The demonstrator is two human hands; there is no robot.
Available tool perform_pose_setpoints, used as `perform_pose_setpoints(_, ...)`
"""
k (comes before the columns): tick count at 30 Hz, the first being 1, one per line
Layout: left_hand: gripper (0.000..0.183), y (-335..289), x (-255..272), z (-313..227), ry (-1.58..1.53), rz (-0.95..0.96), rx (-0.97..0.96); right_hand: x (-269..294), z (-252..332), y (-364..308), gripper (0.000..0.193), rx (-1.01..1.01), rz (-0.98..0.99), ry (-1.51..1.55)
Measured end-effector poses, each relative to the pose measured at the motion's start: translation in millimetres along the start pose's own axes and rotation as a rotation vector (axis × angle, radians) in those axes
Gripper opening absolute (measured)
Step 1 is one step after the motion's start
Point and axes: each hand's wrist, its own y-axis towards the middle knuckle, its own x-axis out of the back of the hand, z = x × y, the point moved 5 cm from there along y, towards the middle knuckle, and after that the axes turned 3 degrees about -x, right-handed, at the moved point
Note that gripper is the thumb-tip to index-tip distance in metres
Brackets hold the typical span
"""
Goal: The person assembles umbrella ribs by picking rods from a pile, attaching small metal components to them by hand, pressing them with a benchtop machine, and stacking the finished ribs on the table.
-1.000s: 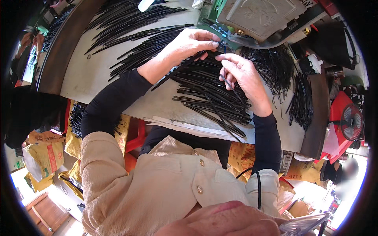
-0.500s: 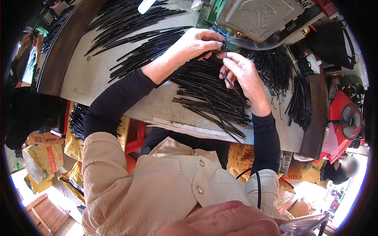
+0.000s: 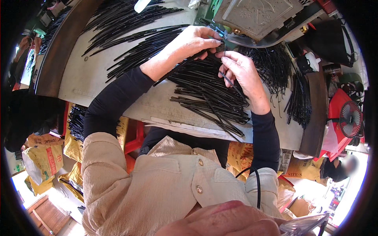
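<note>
Just above the centre of the frame, the left hand (image 3: 204, 39) is pinching a black rod (image 3: 168, 74), whose length is slanting down-left alongside the wrist. The right hand (image 3: 239, 70) is gripping a thin dark strip (image 3: 227, 79) between thumb and fingers, with its lower end trailing over the rod pile (image 3: 212, 88). The fingertips of both hands are working close together just below the grey metal machine (image 3: 258, 15) at upper centre; the step in hand appears to be fine two-handed positioning. The fingers are hiding the small ends, so whether rod and strip are touching is hard to tell. The next move is probably calling for a steady left pinch and careful right-hand guidance. Thin black strands (image 3: 269, 67) are lying to the right on the pale table (image 3: 132, 98).
</note>
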Motion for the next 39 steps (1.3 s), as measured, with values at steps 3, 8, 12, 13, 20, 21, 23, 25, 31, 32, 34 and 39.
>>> perform_pose_setpoints(3, 0.030, -1, 0, 1, 0.033, 0.026, 0.092, 0, 2, -3, 0.030, -0.019, 0.028, 0.106)
perform_pose_setpoints(8, 0.033, -2, -2, 2, 0.004, 0.077, 0.129, -1, 2, -4, 0.031, -0.030, 0.019, 0.115)
perform_pose_setpoints(12, 0.034, -4, -3, -9, 0.121, 0.062, 0.054, -10, 5, -7, 0.030, -0.052, 0.125, 0.162)
perform_pose_setpoints(13, 0.034, -5, -2, -8, 0.120, 0.058, 0.054, -11, 7, -9, 0.030, -0.052, 0.128, 0.160)
perform_pose_setpoints(20, 0.032, -7, -11, -3, 0.218, 0.247, -0.002, -9, 4, -8, 0.021, -0.080, 0.118, 0.033)
perform_pose_setpoints(21, 0.032, -7, -11, -4, 0.215, 0.250, -0.003, -4, 1, -6, 0.021, -0.071, 0.102, 0.077)
perform_pose_setpoints(23, 0.033, -9, -13, -3, 0.238, 0.307, 0.021, 5, -5, -3, 0.023, -0.060, 0.029, 0.086)
perform_pose_setpoints(25, 0.033, -9, -9, -2, 0.196, 0.286, 0.021, 9, -7, -2, 0.025, -0.058, 0.026, 0.113)
perform_pose_setpoints(31, 0.035, -6, -5, 0, 0.224, 0.259, 0.066, 18, -8, 0, 0.027, -0.057, 0.026, 0.318)
perform_pose_setpoints(32, 0.035, -6, -5, -1, 0.223, 0.260, 0.065, 19, -8, 1, 0.026, -0.040, 0.025, 0.384)
perform_pose_setpoints(34, 0.037, -7, -6, -2, 0.144, 0.263, 0.090, 25, -14, 5, 0.022, -0.011, 0.074, 0.511)
perform_pose_setpoints(39, 0.038, -8, -6, -3, 0.079, 0.290, 0.127, 28, -18, 6, 0.022, 0.015, 0.028, 0.528)
